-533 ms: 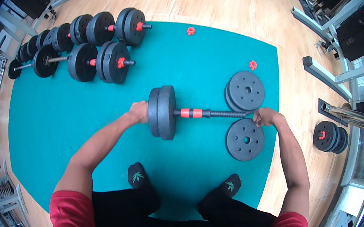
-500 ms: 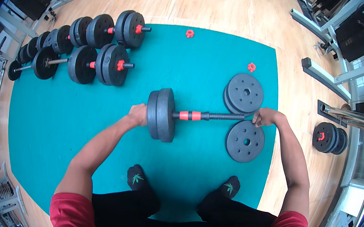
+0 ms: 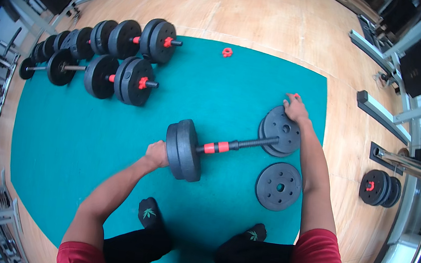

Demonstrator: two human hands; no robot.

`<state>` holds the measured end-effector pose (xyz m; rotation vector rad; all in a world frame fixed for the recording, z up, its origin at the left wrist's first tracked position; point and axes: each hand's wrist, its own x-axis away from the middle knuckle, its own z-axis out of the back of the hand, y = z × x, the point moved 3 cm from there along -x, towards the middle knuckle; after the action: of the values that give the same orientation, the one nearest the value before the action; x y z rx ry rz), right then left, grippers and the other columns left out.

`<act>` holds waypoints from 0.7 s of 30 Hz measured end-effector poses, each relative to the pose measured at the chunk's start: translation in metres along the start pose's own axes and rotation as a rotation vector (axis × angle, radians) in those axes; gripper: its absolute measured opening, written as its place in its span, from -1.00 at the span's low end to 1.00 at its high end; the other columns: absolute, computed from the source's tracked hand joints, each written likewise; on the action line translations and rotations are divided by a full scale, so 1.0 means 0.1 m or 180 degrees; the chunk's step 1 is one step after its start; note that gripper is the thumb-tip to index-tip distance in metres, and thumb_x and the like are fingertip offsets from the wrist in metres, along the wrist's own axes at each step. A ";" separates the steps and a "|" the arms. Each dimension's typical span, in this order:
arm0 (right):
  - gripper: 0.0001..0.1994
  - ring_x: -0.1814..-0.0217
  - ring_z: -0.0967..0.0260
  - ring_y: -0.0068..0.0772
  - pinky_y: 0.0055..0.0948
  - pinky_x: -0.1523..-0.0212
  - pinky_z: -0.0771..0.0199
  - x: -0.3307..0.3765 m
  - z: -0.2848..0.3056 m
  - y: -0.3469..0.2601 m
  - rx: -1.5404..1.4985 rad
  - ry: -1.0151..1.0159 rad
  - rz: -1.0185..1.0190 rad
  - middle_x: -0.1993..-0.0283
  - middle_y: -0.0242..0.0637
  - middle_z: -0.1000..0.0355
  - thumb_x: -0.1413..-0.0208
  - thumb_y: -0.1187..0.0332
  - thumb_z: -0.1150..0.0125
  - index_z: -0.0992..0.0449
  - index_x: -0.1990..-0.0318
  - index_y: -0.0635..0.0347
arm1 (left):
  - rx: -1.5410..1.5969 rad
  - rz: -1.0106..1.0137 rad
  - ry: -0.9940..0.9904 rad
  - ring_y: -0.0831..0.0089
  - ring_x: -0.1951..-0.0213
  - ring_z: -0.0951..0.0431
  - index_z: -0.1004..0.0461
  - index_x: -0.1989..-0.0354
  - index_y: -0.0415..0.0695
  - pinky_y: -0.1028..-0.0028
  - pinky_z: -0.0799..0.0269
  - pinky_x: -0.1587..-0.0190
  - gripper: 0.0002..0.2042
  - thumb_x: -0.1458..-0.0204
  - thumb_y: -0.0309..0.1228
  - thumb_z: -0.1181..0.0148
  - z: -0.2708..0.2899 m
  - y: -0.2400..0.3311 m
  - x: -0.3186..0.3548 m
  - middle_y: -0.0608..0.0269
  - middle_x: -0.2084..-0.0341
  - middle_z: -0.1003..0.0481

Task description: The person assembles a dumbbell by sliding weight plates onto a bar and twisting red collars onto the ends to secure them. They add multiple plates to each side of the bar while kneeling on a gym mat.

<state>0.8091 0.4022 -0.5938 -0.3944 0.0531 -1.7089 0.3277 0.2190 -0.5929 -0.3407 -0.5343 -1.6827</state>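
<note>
My left hand [image 3: 157,155] is closed on the left end of a dumbbell [image 3: 185,149], beside its two dark plates. The dumbbell's bar, with red and black grip bands, points right and slightly away from me; its threaded end has no plate on it and reaches over a pair of stacked weight plates [image 3: 286,129]. Just beyond those plates, my right hand [image 3: 296,109] has its fingers closed around a red star collar [image 3: 296,95], mostly hidden by them. A single weight plate [image 3: 278,187] lies flat nearer to me.
A second red star collar [image 3: 227,52] lies near the far edge of the green mat [image 3: 85,152]. Several loaded dumbbells [image 3: 134,81] stand in two rows at the left. Metal gym frames [image 3: 383,114] and another dumbbell [image 3: 379,188] stand on the wooden floor at the right.
My right hand has moved from the bar's threaded end, away from me, to the red star collar beyond the plates. The bar's free end has tilted farther from me. My left hand keeps its hold.
</note>
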 end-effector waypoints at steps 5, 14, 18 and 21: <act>-0.68 -0.10 -0.42 -0.03 -0.14 -0.14 -0.40 -0.42 -0.22 0.13 -0.0128 -0.0092 -0.0112 0.00 -0.01 -0.48 -0.12 0.13 -0.13 -0.56 0.07 0.08 | 0.0979 0.0444 0.0309 -0.03 0.08 -0.55 -0.54 0.06 0.00 0.09 -0.49 0.04 -0.57 0.05 -0.02 -0.16 -0.61 -0.03 0.27 -0.04 0.15 -0.56; -0.74 0.33 -0.49 0.11 0.08 0.30 -0.39 0.14 0.22 -0.51 -0.0760 0.1370 0.0642 0.50 -0.03 -0.48 -0.04 0.26 -0.27 -0.39 0.19 0.15 | 0.3383 0.1375 0.0008 0.25 0.44 -0.40 -0.44 0.11 -0.09 0.23 -0.25 0.45 -0.73 -0.07 -0.25 -0.13 -0.34 0.75 0.46 0.13 0.43 -0.41; -0.83 0.36 -0.49 0.10 -0.01 0.37 -0.45 0.92 0.22 -1.00 -0.0446 0.0459 0.1928 0.52 -0.01 -0.48 -0.04 0.35 -0.22 -0.47 0.26 0.23 | 0.5168 0.2175 -0.0788 0.64 0.73 0.09 -0.25 0.54 0.04 0.49 0.21 0.65 -0.77 -0.04 -0.38 -0.20 -0.25 1.07 0.50 0.52 0.74 -0.02; -0.83 0.38 -0.52 0.02 -0.16 0.31 -0.51 1.65 0.24 -1.26 -0.0770 -0.1058 0.2115 0.48 0.04 -0.49 0.06 0.44 -0.22 -0.55 0.27 0.22 | 0.5949 0.2311 -0.0960 0.66 0.75 0.10 -0.07 0.66 0.16 0.50 0.17 0.63 -0.62 -0.06 -0.36 -0.17 -0.23 1.23 0.44 0.60 0.78 0.02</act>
<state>0.6763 0.2702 -0.5009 -0.7441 0.1327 -0.9696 0.4418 0.1558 -0.5711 0.5600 -1.6651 0.0060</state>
